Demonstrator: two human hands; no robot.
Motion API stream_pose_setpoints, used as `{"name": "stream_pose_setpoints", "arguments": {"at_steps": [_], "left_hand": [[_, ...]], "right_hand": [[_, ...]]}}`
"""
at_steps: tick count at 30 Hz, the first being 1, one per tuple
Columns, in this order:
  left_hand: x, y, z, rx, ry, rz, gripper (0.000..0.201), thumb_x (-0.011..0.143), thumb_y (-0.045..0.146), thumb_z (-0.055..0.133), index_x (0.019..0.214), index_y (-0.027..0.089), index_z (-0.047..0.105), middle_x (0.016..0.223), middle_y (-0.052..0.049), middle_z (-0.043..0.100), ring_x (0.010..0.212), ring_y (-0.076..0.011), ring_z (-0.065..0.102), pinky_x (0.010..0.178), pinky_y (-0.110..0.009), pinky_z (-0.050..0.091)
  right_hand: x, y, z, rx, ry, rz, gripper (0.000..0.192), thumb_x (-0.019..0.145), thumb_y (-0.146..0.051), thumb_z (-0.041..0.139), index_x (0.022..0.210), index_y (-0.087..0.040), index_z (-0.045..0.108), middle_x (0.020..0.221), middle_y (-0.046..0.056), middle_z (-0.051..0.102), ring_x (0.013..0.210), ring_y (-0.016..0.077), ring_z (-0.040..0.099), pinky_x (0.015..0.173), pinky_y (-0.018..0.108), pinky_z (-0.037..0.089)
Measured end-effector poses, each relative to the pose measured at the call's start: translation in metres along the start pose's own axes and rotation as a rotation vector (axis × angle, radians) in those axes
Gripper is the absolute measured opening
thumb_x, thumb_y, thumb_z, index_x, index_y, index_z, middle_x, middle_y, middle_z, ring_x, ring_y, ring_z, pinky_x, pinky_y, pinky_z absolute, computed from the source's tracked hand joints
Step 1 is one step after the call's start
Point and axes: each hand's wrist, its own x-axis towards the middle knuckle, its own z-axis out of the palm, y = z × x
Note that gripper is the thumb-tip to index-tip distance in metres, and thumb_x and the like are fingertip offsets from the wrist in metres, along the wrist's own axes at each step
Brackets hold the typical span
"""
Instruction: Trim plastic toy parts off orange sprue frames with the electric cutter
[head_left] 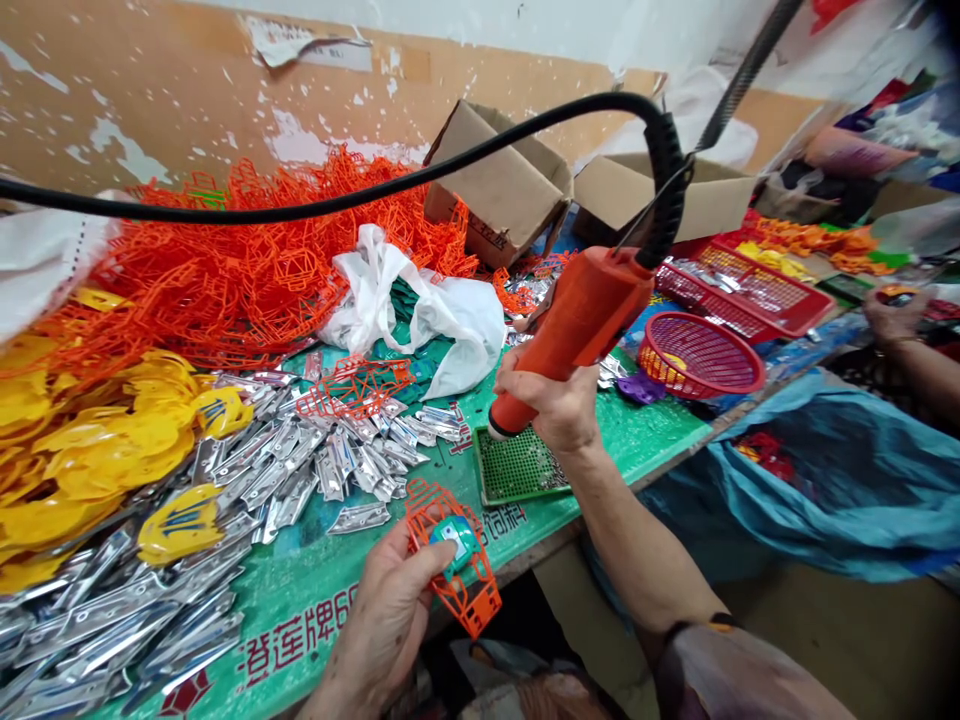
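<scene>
Over the green counter (315,610), left hand (390,620) fingers pinch an orange frame (454,550); right hand (559,405) fingers wrap the orange power screwdriver (577,330), mid-fastening; tip must meet screw squarely.

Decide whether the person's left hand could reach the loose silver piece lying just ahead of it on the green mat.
Probably yes: the silver piece lies uncovered near the left hand, though that hand already holds an orange frame.

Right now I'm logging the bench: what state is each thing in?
Left hand: closed on orange frame, held off the table.
Right hand: gripping orange power screwdriver, tip down over green tray.
Cardboard boxes: open.
White plastic bag: crumpled, lying open.
Round red basket: upright, nearly empty.
</scene>
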Motion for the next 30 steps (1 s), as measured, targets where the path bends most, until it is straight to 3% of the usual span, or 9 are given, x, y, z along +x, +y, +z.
{"name": "stream_pose_setpoints", "arguments": {"at_steps": [15, 30], "left_hand": [[-0.0013, -0.0009, -0.0014, 0.020, 0.011, 0.006, 0.040, 0.061, 0.021, 0.082, 0.100, 0.014, 0.073, 0.091, -0.008, 0.077, 0.070, -0.0192, 0.068, 0.062, -0.027, 0.053], [0.0002, -0.0013, -0.0009, 0.015, 0.005, 0.012, 0.038, 0.064, 0.020, 0.081, 0.101, 0.016, 0.073, 0.093, -0.007, 0.078, 0.078, -0.0222, 0.071, 0.072, -0.031, 0.056]], "right_hand": [[-0.0042, -0.0014, 0.0015, -0.052, -0.008, -0.014, 0.015, 0.065, -0.027, 0.075, 0.067, -0.020, 0.062, 0.064, -0.002, 0.063, 0.055, 0.0135, 0.056, 0.055, 0.033, 0.050], [-0.0003, 0.0003, -0.0020, -0.053, 0.019, -0.023, 0.014, 0.062, -0.024, 0.076, 0.065, -0.021, 0.063, 0.063, -0.003, 0.063, 0.055, 0.0137, 0.057, 0.055, 0.033, 0.051]]}}
